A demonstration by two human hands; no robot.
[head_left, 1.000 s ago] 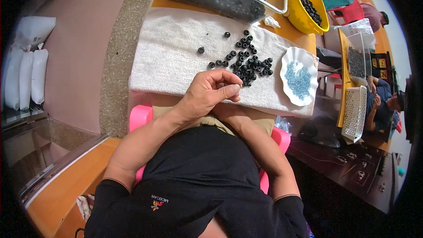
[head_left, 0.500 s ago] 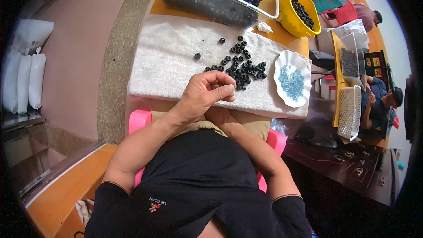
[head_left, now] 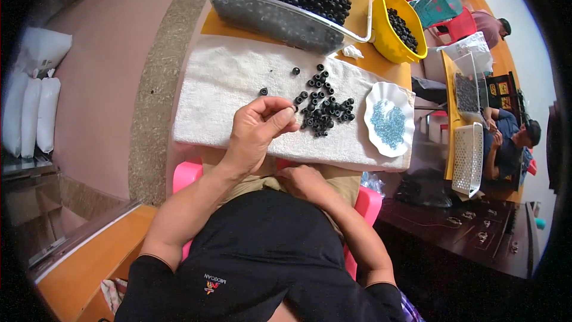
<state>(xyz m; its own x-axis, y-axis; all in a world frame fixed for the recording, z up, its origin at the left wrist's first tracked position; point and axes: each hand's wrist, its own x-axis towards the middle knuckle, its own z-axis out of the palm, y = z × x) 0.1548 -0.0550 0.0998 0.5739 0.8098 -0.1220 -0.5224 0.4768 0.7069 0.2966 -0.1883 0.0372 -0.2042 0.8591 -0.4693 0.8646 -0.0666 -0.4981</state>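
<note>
My left hand hovers over the near part of a white towel, thumb and fingertips pinched together. Whatever may be between those fingertips is too small or hidden to name. Just beyond the fingers, small black round pieces with holes lie in a loose cluster, and single ones sit off to the left. My right hand rests low in my lap near the towel's front edge, its fingers mostly out of sight. Right of the cluster stands a white scalloped dish of small clear-bluish bits.
Beyond the towel stands a clear plastic bin heaped with black pieces, beside a yellow basin holding more. A crumpled white tissue lies between them. At right, a person sits by a white perforated basket.
My left hand has shifted left, still pinched. My right hand shows more of its back, in my lap. The view has tilted, so the table appears lower.
</note>
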